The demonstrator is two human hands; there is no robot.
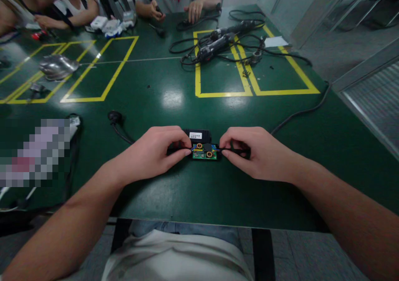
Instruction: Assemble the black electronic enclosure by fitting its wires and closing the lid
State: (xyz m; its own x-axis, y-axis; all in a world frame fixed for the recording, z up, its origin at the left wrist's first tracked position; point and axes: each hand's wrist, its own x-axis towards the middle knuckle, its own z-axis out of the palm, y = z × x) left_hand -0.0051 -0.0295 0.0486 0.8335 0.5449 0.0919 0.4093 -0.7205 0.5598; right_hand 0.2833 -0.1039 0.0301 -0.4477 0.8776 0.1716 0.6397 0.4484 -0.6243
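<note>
A small green circuit board (204, 153) with copper-wound coils and coloured wires sits in front of me in what looks like a black case half. My left hand (160, 150) pinches the black cable at the board's left end between thumb and fingers. At the opposite end, my right hand (252, 152) pinches another black cable (241, 151). Just behind the board lies a black case cover (199, 136) with a white label. The left cable leads back to a black plug (115, 117); the right one (301, 115) runs off behind my hand. My fingers partly hide both cable ends.
Two black electric screwdrivers (215, 48) with tangled cords lie across yellow tape outlines at the back right. A crumpled silvery bag (58, 67) is at the left. Across the green table (149, 202), a person in grey handles a dark cable; other people are at the far left.
</note>
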